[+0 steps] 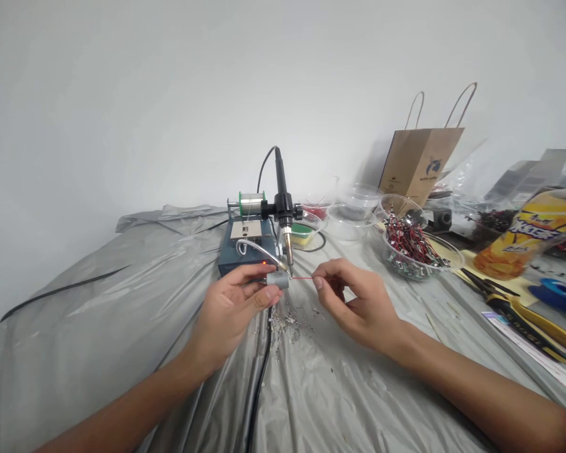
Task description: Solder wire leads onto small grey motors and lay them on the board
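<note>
A small grey cylindrical part is pinched between the thumb and fingers of my left hand. My right hand pinches a thin red wire, which runs leftward to the end of the grey part. Just above that end is the tip of a soldering iron, pointing down from a black holder. A silvery tube curves from the blue soldering unit toward the same spot. Bits of solder lie scattered on the grey sheet below.
A solder spool sits on the unit. At the right are a bowl of red and black wired parts, clear bowls, a paper bag, an orange bottle, yellow-black pliers and blue tape. A black cable runs frontward.
</note>
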Demonstrator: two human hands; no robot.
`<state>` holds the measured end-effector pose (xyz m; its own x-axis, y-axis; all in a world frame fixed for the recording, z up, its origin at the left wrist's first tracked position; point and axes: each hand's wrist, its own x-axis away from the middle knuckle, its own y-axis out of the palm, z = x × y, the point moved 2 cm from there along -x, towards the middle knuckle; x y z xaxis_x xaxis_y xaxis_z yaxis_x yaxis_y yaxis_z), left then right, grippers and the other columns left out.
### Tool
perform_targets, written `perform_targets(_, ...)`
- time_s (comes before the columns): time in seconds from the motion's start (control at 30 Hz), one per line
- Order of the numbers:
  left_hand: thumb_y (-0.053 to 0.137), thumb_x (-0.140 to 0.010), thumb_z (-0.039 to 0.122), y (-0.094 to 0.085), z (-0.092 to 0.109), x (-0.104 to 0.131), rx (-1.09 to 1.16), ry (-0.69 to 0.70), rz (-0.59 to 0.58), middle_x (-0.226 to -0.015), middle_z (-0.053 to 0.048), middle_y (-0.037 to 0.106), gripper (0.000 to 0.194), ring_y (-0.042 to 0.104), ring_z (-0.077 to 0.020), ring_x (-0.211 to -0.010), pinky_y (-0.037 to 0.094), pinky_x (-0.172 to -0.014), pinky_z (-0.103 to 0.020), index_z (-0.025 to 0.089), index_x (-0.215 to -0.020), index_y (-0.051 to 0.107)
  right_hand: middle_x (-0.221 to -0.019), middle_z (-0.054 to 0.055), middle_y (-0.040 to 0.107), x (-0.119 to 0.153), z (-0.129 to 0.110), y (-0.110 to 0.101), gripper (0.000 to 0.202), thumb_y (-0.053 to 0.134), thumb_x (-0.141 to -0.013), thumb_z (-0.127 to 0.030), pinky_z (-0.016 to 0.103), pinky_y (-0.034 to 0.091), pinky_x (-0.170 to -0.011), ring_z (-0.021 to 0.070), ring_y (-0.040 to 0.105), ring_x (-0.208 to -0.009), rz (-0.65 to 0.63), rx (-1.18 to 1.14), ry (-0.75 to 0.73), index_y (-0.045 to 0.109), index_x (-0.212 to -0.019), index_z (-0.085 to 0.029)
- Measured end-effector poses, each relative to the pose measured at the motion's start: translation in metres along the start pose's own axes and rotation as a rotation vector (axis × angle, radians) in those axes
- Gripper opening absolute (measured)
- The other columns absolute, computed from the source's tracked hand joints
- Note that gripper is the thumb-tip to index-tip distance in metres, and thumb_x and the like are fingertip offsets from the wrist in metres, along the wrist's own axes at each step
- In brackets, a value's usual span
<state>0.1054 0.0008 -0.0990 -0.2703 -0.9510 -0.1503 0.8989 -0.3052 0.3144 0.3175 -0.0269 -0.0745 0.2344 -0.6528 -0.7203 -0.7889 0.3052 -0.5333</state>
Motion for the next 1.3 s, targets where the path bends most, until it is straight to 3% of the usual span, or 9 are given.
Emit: perform_targets(1.3,0.089,-0.081,0.029,-0.0018,0.0007,0.0011,-0.016,0.029,-0.034,-0.087,-0.004,0.078,0.036,0.073,-0.0108,-0.080,0.057,-0.077,-0.017,0.018,-0.111,0.071,-0.067,-0.003,0.058,0.0005,-0.0020,-0.0001,0.005,0.057,-0.097,-0.015,0.019,0.041,-0.051,0.0071,0.051,-0.055,-0.003,0.021,-0.011,0.060,-0.094,-0.017)
